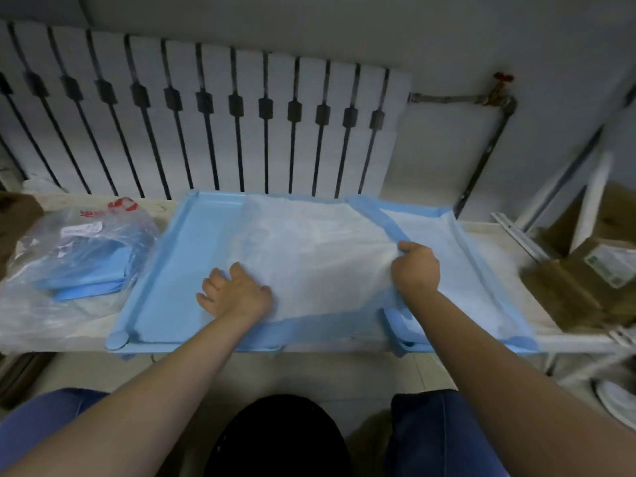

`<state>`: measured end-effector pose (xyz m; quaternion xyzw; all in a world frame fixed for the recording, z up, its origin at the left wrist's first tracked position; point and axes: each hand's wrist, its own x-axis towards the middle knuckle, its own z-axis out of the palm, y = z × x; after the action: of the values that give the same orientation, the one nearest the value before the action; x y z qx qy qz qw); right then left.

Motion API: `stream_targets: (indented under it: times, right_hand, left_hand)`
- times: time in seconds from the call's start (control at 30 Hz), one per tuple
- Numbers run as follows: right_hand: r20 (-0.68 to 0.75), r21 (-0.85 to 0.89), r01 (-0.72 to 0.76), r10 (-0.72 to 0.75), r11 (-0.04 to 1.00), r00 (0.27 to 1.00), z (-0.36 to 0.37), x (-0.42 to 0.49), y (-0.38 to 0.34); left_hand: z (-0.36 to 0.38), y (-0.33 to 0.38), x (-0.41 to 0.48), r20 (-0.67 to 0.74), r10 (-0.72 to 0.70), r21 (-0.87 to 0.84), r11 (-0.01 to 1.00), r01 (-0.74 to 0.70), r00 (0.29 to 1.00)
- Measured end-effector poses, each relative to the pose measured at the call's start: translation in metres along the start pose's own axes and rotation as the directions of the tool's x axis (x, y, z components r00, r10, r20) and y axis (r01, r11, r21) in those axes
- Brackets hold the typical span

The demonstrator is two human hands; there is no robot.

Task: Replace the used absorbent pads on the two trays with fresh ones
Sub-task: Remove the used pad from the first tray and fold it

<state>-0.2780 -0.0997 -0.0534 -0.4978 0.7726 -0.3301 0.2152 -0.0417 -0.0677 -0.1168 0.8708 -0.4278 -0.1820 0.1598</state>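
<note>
A light blue tray [179, 256] lies on the shelf, its left part bare. A white absorbent pad with a blue border [309, 249] covers the tray's middle and right. My left hand [237, 292] rests flat on the pad's left edge with fingers spread. My right hand [414, 268] pinches the pad's blue-bordered right edge. Beyond it lies a second pad [457, 256], spread over a second blue tray [409, 333] whose front corner shows beneath. A clear plastic bag of folded blue pads [86, 256] sits at the left.
A white radiator [206, 115] stands against the wall behind the shelf, with a pipe and red-handled valve [500, 89] at the right. Cardboard boxes [592, 270] sit at the right end beside white shelf posts. A brown box [17, 215] is at far left.
</note>
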Motion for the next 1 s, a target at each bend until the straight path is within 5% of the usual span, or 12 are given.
stream_targets:
  times: [0.2,0.33,0.47,0.6,0.7,0.77,0.83,1.0]
  right_hand:
    - [-0.082,-0.074,0.005,-0.012,0.997,0.997,-0.035,0.013,0.031]
    - [-0.019,-0.075,0.022,-0.024,0.997,1.000,-0.041,0.011,0.039]
    - [0.079,-0.027,0.048,-0.046,0.998,0.996,-0.037,0.001,0.038]
    - [0.148,0.030,0.092,-0.095,0.995,0.984,-0.031,-0.003,0.029]
    - [0.191,0.028,0.148,-0.151,0.989,0.970,-0.025,-0.003,0.024]
    - [0.218,0.000,0.199,-0.194,0.980,0.957,-0.018,-0.005,0.024]
    - [0.244,-0.023,0.220,-0.208,0.975,0.947,-0.011,-0.008,0.026]
    - [0.274,-0.026,0.225,-0.209,0.974,0.939,-0.002,-0.007,0.035]
  left_hand:
    - [0.011,0.012,-0.004,0.048,-0.185,-0.051,0.981,0.187,0.982]
    - [0.013,0.008,-0.003,0.129,-0.183,-0.134,0.971,0.200,0.975]
    - [0.005,0.017,-0.006,0.046,-0.069,-0.172,0.982,0.076,0.997]
    - [-0.005,0.054,-0.019,-0.111,0.171,-0.035,0.984,-0.176,0.979]
    - [0.004,0.083,-0.044,0.041,0.439,0.121,0.890,-0.440,0.898]
    - [0.021,0.093,-0.059,0.247,0.535,0.039,0.827,-0.560,0.808]
    - [0.038,0.094,-0.064,0.299,0.557,-0.068,0.822,-0.565,0.775]
    - [0.048,0.075,-0.045,0.167,0.390,-0.166,0.917,-0.364,0.906]
